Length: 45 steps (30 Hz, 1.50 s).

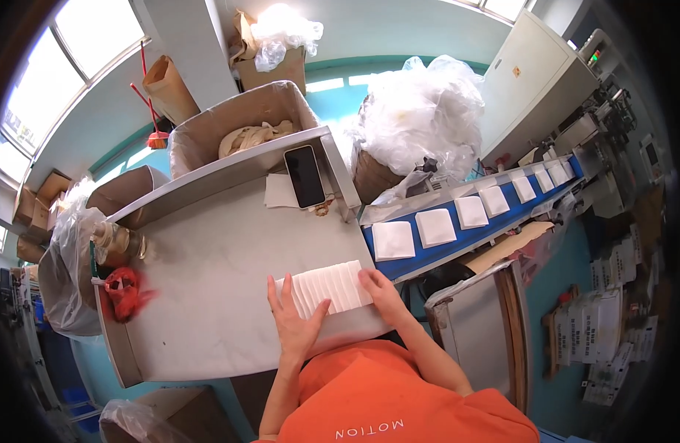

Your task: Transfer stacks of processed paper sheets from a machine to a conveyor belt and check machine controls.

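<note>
A row of folded white napkins [329, 288], set on edge and leaning together, rests near the front edge of the grey metal table [214, 273]. At its left end is my left hand [297, 321], fingers spread and thumb stretched along the near side of the row. My right hand [385, 299] closes on the right end with bent fingers; some fingertips are hidden. To the right, a blue conveyor belt [443, 255] carries several flat folded white napkins [436, 227] in a line that leads back to a machine.
A black phone [304, 177] lies over white sheets [280, 192] at the table's back. A red plastic bag [126, 294] hangs by the left edge. Behind stand a lined bin [196, 140] and a big clear plastic bag [421, 118]. A wood-edged panel [479, 336] is at right.
</note>
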Available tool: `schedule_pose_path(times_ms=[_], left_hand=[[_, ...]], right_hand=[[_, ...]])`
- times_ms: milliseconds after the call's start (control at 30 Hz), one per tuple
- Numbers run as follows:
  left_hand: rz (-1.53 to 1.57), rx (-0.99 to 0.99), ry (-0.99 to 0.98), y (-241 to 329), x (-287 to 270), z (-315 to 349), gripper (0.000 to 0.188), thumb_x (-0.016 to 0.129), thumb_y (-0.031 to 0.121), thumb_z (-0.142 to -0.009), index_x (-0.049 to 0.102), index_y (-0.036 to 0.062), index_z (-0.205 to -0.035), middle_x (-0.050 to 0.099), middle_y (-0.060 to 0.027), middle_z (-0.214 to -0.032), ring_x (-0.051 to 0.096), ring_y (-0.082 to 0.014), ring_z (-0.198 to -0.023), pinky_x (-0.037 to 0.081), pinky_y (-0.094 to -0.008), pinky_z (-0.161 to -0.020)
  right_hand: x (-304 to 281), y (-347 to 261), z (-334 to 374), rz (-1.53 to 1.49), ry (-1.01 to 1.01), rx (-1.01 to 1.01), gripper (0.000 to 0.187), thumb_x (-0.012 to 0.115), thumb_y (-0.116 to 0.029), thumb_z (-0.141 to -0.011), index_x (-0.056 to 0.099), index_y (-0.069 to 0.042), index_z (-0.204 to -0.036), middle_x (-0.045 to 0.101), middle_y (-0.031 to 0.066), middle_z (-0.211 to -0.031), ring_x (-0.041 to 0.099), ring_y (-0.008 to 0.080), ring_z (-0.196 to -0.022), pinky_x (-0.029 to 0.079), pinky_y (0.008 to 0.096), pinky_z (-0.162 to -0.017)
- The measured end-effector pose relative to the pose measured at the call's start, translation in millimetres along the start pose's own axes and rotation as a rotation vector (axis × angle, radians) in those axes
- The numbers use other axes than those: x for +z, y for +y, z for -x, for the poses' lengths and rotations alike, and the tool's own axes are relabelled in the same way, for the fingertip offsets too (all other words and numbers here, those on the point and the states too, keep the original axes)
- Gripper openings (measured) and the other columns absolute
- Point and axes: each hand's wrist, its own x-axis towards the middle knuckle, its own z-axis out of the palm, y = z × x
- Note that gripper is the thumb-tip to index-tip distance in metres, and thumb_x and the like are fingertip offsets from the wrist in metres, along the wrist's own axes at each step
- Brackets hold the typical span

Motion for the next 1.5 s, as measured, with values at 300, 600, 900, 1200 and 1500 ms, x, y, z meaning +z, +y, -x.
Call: schedule_pose_path(times_ms=[300, 600, 900, 1200, 1500], left_hand=[[-0.144, -0.038, -0.005, 7, -3, 1, 0.089, 0.082, 0.033, -0.073, 0.036, 0.0075, -0.145, 0.014, -0.0249, -0.154, 0.024, -0.045, -0.139, 0.027, -0.0527, -0.111], [-0.189, -0.035, -0.077, 21, 7, -1, 0.089, 0.082, 0.033, -0.073, 0.037, 0.0067, -0.145, 0.015, -0.0227, -0.155, 0.024, -0.0441, -0.139, 0.028, -0.052, -0.111], [-0.099, -0.041, -0.035, 8, 0, -2, 0.087, 0.082, 0.031, -0.074, 0.036, 0.0059, -0.144, 0.017, -0.022, -0.155, 0.025, -0.0433, -0.14, 0.028, -0.0505, -0.112], [-0.267, 0.038, -0.074, 21, 16, -4, 0.093, 0.082, 0.042, -0.07, 0.036, 0.0099, -0.145, 0.013, -0.0287, -0.153, 0.027, -0.0483, -0.135, 0.034, -0.0549, -0.105], [-0.093, 0.012, -0.041, 10, 11, -7, 0.089, 0.08, 0.034, -0.074, 0.035, 0.0074, -0.145, 0.013, -0.0269, -0.154, 0.023, -0.0455, -0.139, 0.027, -0.053, -0.111]], right_hand=[[3, 12, 3, 0.129, -0.392, 0.202, 0.044, 0.054, -0.039, -0.099, 0.058, -0.007, -0.129, 0.062, -0.0002, -0.107, 0.054, 0.0081, -0.093, 0.046, 0.0236, -0.076], [19, 9, -9, -0.26, -0.17, 0.173, 0.041, 0.056, -0.036, -0.098, 0.059, -0.004, -0.124, 0.065, 0.005, -0.11, 0.059, 0.015, -0.098, 0.048, 0.0305, -0.086], [-7, 20, -9, -0.521, 0.047, 0.201, 0.04, 0.064, -0.035, -0.094, 0.057, -0.004, -0.119, 0.062, 0.0073, -0.111, 0.06, 0.0157, -0.096, 0.052, 0.0295, -0.08], [11, 11, -2, -0.438, -0.228, 0.193, 0.039, 0.056, -0.034, -0.098, 0.059, -0.006, -0.124, 0.063, 0.0007, -0.103, 0.057, 0.0105, -0.096, 0.048, 0.0272, -0.078], [-15, 9, -13, -0.569, 0.047, 0.228, 0.031, 0.058, -0.032, -0.098, 0.058, -0.004, -0.111, 0.063, 0.0061, -0.099, 0.062, 0.0141, -0.09, 0.051, 0.0273, -0.079]])
